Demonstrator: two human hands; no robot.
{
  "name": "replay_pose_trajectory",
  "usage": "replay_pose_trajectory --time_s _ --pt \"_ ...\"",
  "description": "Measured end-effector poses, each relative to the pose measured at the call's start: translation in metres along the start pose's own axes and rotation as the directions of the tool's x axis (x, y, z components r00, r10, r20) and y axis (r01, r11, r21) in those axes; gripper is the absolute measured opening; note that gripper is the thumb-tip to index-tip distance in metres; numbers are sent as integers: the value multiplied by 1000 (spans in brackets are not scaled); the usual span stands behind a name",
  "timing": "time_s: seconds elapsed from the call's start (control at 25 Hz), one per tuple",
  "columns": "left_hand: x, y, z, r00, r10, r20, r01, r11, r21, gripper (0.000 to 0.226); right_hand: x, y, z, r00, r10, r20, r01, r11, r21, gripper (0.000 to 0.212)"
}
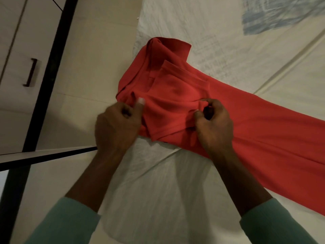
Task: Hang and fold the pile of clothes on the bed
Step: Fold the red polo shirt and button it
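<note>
The red garment [184, 95] lies on the bed [158, 182], its bunched upper end near the bed's left edge and its long part running off to the right. The right hand [213, 124] pinches a small fold of the cloth between thumb and curled fingers. The left hand [117, 124] curls on the bunched end with its thumb laid over the cloth, though blur hides how much cloth it has. The likely trouble is that so small a pinch slips, so the fold drops and the layers go askew. A hard tug leftward could drag the bunched end over the edge onto the floor [84, 71], or crease the long part. The only container is the wardrobe [21, 41] at left, its door with the dark handle [30, 73] closed, so its contents cannot be seen
</note>
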State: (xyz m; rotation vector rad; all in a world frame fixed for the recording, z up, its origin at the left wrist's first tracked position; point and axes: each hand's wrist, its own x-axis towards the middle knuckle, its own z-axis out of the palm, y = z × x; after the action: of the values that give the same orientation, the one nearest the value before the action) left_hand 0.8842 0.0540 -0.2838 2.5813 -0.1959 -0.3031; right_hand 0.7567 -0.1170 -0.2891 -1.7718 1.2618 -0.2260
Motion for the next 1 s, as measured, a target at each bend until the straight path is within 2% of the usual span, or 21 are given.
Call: replay_pose_trajectory --time_s 0.12,0.2,0.32,0.4,0.48,0.56,0.64,0.68,0.72,0.8,0.84,0.92,1.0 --pt "-29 2 15 995 -39 96 45 997 -57 49 -3 0 4 998 38 -42 -36 998 55 14" --pt "-29 5 20 988 -83 129 105 979 -174 36 -1 2 6 994 100 -33 -94 984 153 16" --pt "-15 11 16 952 -239 191 301 839 -454 32 1 5 9 987 159 28 -161 951 262 26" --pt "-1 17 8 899 -337 280 438 722 -535 41 -1 7 8 984 165 72 -179 942 284 22" --pt "13 22 2 866 -337 370 488 731 -476 56 -2 5 5 970 185 160 -228 921 316 23" --pt "24 25 1 891 -270 364 418 800 -430 45 -1 5 2 954 175 243 -254 902 348 29" --pt "33 26 -1 939 -158 304 291 838 -461 16 -1 6 3 959 120 256 -214 899 382 40" --pt "36 25 -2 956 -95 278 221 858 -464 9 -2 9 5 966 85 242 -177 904 389 47" --pt "39 22 -1 961 -34 275 156 886 -436 11 -5 11 7 973 59 224 -141 919 369 52" --pt "38 14 4 964 39 265 42 955 -293 36 -12 13 11 983 11 183 -55 970 236 62" --pt "33 11 7 975 70 210 -30 982 -189 45 -16 13 12 989 -30 143 11 991 133 66" --pt "18 14 12 988 155 5 -155 988 12 52 -25 12 10 992 -122 39 124 989 -76 71" --pt "-4 25 17 942 306 -138 -300 952 65 52 -33 13 5 983 -178 -40 167 964 -207 70"
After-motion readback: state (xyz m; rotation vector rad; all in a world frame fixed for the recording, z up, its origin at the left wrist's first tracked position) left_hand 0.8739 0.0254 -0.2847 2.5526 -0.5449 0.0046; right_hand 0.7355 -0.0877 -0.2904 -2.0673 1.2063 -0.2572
